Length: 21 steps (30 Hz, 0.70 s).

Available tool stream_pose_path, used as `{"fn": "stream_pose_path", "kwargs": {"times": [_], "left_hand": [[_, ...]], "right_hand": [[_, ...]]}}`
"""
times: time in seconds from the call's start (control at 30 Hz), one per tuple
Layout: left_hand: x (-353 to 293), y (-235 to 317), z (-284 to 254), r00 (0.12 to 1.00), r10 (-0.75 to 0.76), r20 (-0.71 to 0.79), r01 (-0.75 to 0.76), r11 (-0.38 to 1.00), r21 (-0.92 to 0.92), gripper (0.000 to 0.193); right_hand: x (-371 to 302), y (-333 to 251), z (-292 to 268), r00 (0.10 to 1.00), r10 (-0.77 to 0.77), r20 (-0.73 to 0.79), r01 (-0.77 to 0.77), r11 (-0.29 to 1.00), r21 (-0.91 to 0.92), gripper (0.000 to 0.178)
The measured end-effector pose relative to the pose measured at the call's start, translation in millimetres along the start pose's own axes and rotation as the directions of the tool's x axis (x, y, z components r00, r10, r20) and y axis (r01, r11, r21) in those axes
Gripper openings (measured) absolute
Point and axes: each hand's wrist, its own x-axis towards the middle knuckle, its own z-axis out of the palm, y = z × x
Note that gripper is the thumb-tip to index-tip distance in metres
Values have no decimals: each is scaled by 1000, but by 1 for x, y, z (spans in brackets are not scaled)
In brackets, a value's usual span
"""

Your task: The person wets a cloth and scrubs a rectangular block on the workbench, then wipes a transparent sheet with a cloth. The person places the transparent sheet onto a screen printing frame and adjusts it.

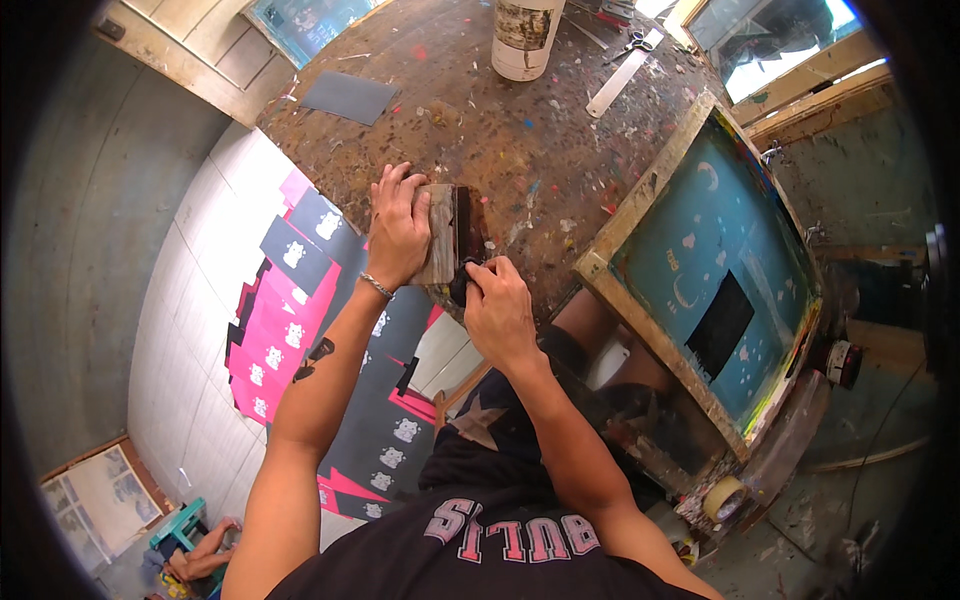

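My left hand (398, 225) grips a wooden-handled squeegee (440, 250) near the table's front edge, fingers curled over its top and side. The squeegee has a dark blade strip along its right side. My right hand (500, 305) is closed in a pinch at the blade's near end, on a small dark, crumpled piece (461, 287) that looks like a rag. Most of that piece is hidden by the fingers. To the right, a wood-framed printing screen (655, 225) with blue-green mesh stands tilted, a black patch (722, 322) on its mesh.
The paint-spattered table (450, 130) holds a white tub (524, 45), a dark grey sheet (350, 97), a steel ruler (622, 84) and scissors (640, 42). On the floor at left lie pink and grey printed sheets (275, 330). A tape roll (724, 499) sits below the screen. Another person's limbs (205, 555) show at lower left.
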Motion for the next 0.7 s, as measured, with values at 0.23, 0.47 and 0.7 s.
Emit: {"fn": "stream_pose_path", "kwargs": {"times": [0.23, 0.47, 0.7], "left_hand": [[1, -1, 0, 1000, 13, -13, -13, 1000, -17, 31], [-2, -1, -4, 1000, -11, -8, 11, 1000, 2, 32], [0, 2, -3, 1000, -22, 6, 22, 1000, 4, 33]], "right_hand": [[-8, 8, -17, 998, -41, 43, 38, 997, 72, 23], [53, 4, -63, 953, 244, 178, -299, 687, 662, 25], [106, -14, -49, 971, 238, -30, -114, 569, 814, 25]]}}
